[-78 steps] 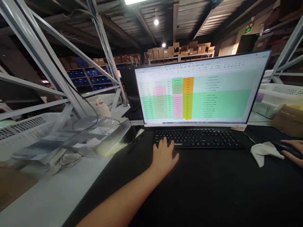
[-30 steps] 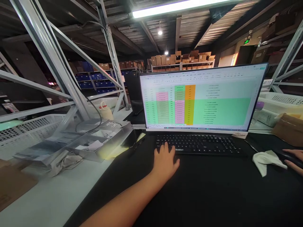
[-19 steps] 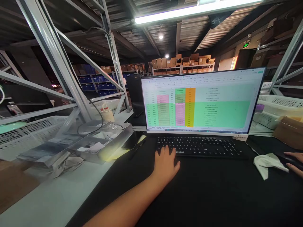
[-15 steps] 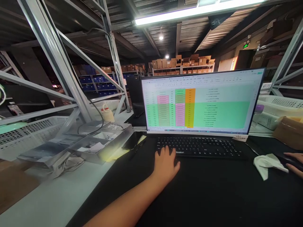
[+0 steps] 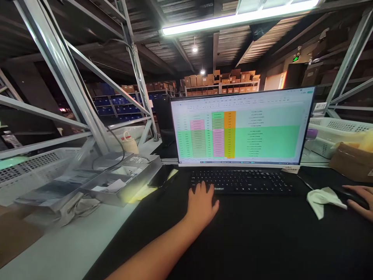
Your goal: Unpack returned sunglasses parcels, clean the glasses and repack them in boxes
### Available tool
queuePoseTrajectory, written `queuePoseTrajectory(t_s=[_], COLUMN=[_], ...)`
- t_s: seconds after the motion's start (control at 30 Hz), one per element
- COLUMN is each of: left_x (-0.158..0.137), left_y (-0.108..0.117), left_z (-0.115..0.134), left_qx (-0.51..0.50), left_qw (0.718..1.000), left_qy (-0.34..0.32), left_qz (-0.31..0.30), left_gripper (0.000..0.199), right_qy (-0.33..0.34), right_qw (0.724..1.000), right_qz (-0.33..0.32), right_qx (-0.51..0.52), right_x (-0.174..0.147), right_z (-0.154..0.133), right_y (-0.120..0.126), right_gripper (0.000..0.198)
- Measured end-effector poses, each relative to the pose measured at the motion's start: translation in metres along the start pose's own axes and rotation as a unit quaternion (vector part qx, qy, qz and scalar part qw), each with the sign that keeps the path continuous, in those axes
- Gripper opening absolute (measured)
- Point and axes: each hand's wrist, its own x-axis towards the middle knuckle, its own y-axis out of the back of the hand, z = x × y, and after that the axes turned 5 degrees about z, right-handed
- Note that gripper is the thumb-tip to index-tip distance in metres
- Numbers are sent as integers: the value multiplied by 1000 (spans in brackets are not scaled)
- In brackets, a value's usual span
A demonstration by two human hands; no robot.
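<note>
My left hand [image 5: 201, 202] rests with fingers spread at the front left edge of the black keyboard [image 5: 247, 182], its fingertips on the lower keys. At the right edge of the view, my right hand [image 5: 361, 199] lies over a dark computer mouse [image 5: 357, 201], and part of that hand is cut off. Behind the keyboard stands a monitor [image 5: 268, 132] showing a spreadsheet with green, pink and orange cells. A crumpled white tissue [image 5: 325, 200] lies just left of the mouse on the black desk mat [image 5: 247, 237].
Left of the keyboard are a dark phone [image 5: 159, 177] on yellow paper and a grey tray [image 5: 116, 186] with papers. White baskets [image 5: 335, 126] and a cardboard box [image 5: 351, 162] stand at the right. Metal rack posts [image 5: 61, 74] rise at the left.
The whole scene has shifted slightly left in the picture, so more of my right hand and the mouse shows. My left hand stays at the keyboard.
</note>
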Motion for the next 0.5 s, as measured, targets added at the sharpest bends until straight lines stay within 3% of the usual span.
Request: queuePoseTrajectory(t_s=[0.23,0.5], left_x=[0,0], left_y=[-1,-4], left_z=[0,-1], left_qx=[8,10], left_qw=[1000,1000], left_qy=[-1,-6], left_qz=[-2,1], left_gripper=[57,56], right_qy=[1,-20], right_qw=[1000,1000], right_qz=[0,-19], right_qx=[6,13], right_x=[0,-2], right_z=[2,-16], right_y=[-1,15], right_gripper=[71,70])
